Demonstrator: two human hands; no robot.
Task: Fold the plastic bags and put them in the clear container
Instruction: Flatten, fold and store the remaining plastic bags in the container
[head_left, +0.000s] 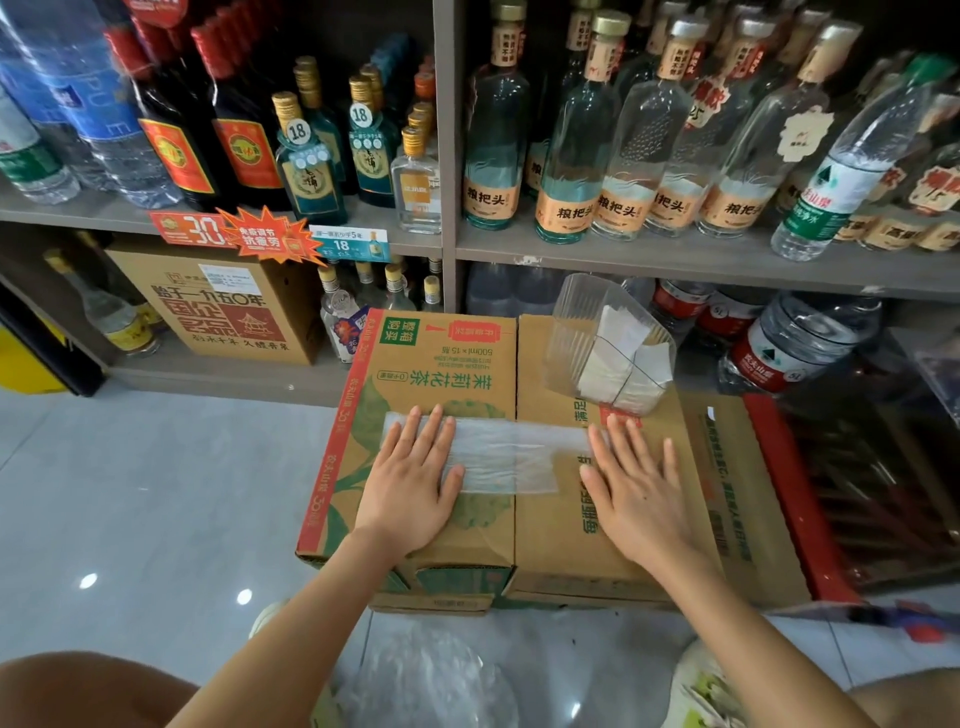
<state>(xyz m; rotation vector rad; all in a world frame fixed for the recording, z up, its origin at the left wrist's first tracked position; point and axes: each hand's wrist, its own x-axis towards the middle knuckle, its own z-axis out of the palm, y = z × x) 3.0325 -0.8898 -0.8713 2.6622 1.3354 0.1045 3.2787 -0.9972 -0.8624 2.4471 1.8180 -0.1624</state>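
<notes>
- A translucent plastic bag lies flattened into a long, narrow strip across the top of a cardboard box, running left to right over the seam where the box flaps meet
- The strip looks whitish and slightly creased, and the green print of the box shows faintly through it
- The left hand lies palm down on the strip's left end, fingers straight and a little spread, thumb stretched out along the strip's near edge; it presses flat and grips nothing
- The right hand lies palm down at the strip's right end, fingers straight and fanned, fingertips touching the plastic while the palm rests on bare cardboard; it too is flat and clasps nothing
- Both forearms reach in from the lower edge of the view, angled toward each other
- The clear container stands on the far right part of the box top, tilted, just beyond the right hand's fingertips; folded whitish bags sit inside it
- More crumpled clear plastic lies on the tiled floor in front of the box, between the forearms
- Shelves of bottles rise behind the box
</notes>
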